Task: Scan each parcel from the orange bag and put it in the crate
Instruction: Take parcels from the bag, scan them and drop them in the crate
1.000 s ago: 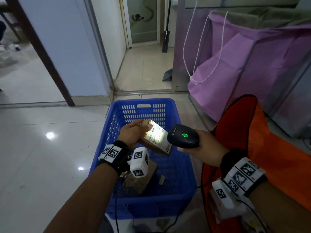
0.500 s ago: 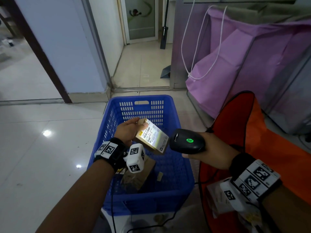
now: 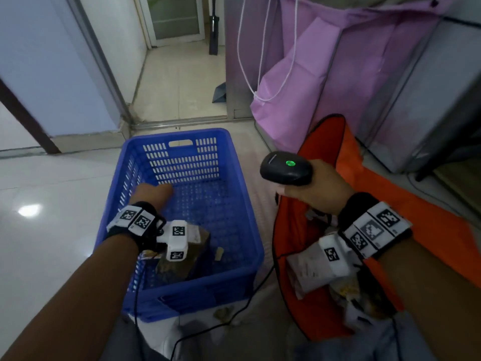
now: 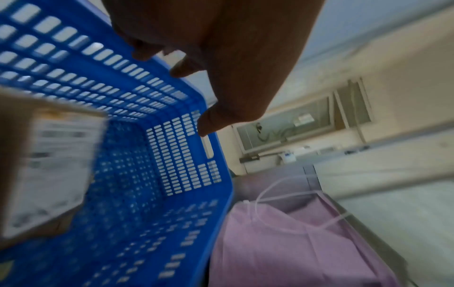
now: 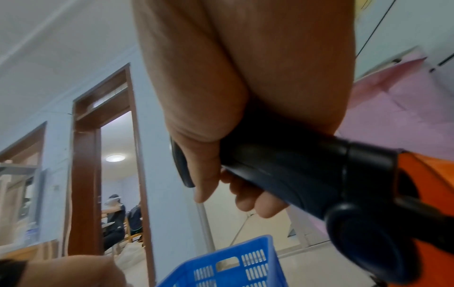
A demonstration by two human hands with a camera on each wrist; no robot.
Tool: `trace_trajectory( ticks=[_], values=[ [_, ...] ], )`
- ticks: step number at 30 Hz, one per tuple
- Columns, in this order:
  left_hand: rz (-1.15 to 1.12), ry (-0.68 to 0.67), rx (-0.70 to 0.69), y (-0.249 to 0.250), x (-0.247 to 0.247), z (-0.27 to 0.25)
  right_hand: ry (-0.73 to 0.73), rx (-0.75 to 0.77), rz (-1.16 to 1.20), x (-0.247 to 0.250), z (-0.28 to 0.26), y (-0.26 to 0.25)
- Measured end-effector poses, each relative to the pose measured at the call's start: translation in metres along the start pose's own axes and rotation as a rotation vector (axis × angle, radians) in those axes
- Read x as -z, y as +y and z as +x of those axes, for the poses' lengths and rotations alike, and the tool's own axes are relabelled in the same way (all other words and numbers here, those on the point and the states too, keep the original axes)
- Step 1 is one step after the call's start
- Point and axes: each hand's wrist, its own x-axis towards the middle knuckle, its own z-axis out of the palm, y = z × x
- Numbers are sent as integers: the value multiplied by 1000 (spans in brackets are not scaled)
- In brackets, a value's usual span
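Note:
My left hand (image 3: 152,195) hovers over the blue plastic crate (image 3: 179,132), fingers loosely curled and empty. In the left wrist view the fingertips (image 4: 211,122) hang free while a cardboard parcel with a white label (image 4: 49,165) sits blurred below them inside the crate (image 4: 221,174). In the head view that parcel (image 3: 195,234) is half hidden by my wrist camera, beside a brown paper parcel (image 3: 179,264). My right hand (image 3: 312,188) grips a black scanner (image 3: 286,168) with a green light, above the open orange bag (image 3: 390,204). More parcels (image 3: 309,269) lie in the bag.
A purple fabric cover (image 3: 338,74) with a white cord stands behind the bag. The scanner's black cable (image 3: 221,324) trails across the floor in front of the crate. Glossy tiles (image 3: 39,230) stretch to the left. Through a doorway, seated people (image 5: 117,219) show far off.
My left hand has let go of the labelled parcel, which now lies low in the crate. My right hand has carried the scanner rightwards, away from the crate and over the bag.

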Motion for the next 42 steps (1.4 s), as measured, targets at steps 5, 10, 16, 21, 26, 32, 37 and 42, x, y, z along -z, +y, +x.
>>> trace_trajectory(
  ticks=[5, 10, 16, 21, 26, 32, 37, 42],
  values=[
    [-40, -433, -204, 31, -69, -60, -31, -109, -5, 33, -16, 35],
    [205, -882, -100, 4, -196, -104, -119, -218, 23, 67, -41, 67],
    [246, -965, 205, -109, -363, -138, -77, -415, -4, 77, -63, 144],
    [71, -738, 417, -207, -422, -135, 176, -484, 94, 68, -64, 189],
    [-407, -693, 702, -234, -445, -121, 292, -519, 100, 62, -44, 199],
    [-572, -834, 703, -192, -428, -120, 203, -525, 12, 55, -40, 192],
    [-434, -769, 464, -110, -377, -125, 286, -555, 71, 59, -38, 170],
    [-333, -628, 107, -9, -293, -121, 324, -498, 261, 58, -32, 113]
  ],
)
